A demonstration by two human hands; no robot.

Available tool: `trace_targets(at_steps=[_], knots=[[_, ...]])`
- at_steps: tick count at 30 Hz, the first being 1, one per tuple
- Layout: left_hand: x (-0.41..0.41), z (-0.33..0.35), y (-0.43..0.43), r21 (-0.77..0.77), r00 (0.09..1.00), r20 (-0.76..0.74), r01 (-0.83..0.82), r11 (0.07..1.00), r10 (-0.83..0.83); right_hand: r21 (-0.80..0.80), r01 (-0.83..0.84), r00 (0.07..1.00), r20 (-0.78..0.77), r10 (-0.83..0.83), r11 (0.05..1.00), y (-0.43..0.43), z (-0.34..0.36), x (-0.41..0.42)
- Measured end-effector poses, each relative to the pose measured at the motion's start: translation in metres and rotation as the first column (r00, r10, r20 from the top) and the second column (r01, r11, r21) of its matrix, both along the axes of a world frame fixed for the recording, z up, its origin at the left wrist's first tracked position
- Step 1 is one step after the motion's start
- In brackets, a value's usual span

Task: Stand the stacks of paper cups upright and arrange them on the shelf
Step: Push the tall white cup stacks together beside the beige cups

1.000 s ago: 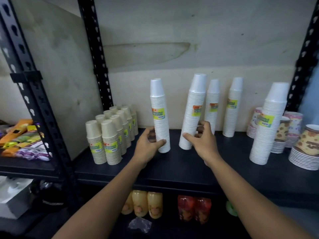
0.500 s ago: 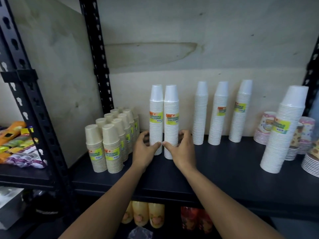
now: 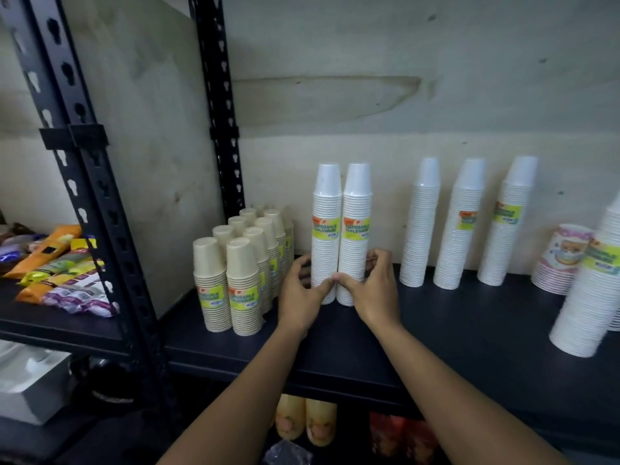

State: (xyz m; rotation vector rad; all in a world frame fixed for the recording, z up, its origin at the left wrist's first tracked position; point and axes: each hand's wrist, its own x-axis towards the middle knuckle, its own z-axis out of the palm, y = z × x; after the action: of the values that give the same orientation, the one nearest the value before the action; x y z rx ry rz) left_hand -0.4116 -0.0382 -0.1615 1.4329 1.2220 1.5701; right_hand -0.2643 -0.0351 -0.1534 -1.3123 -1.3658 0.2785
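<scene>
Left hand (image 3: 299, 292) and right hand (image 3: 371, 287) each clasp one of two upright white cup stacks (image 3: 340, 229) touching on the shelf (image 3: 436, 317); beige stacks (image 3: 241, 266) crowd just beside the left hand.

2 white cup stacks (image 3: 340, 233) upright, touching, shelf (image 3: 436, 330)

Left hand (image 3: 302, 293) gripping left white stack (image 3: 326, 236), right hand (image 3: 372, 290) gripping right white stack (image 3: 356, 236), upright, touching
</scene>
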Motion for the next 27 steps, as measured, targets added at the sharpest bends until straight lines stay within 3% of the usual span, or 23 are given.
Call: trace_targets(at_steps=[7, 20, 27], knots=[[-0.001, 0.002, 0.001, -0.015, 1.000, -0.004, 0.008, 1.000, -0.008, -0.066, -0.110, 0.994, -0.025, 0.109, 0.992, -0.002, -0.006, 0.006], [-0.001, 0.000, 0.003, -0.018, 0.999, 0.037, -0.001, 1.000, 0.002, -0.056, -0.131, 0.991, -0.016, 0.130, 0.990, -0.005, -0.012, 0.005], [-0.001, -0.002, 0.003, 0.000, 1.000, -0.018, -0.021, 1.000, 0.021, -0.069, -0.142, 0.990, -0.023, 0.141, 0.988, -0.004, -0.014, 0.008]])
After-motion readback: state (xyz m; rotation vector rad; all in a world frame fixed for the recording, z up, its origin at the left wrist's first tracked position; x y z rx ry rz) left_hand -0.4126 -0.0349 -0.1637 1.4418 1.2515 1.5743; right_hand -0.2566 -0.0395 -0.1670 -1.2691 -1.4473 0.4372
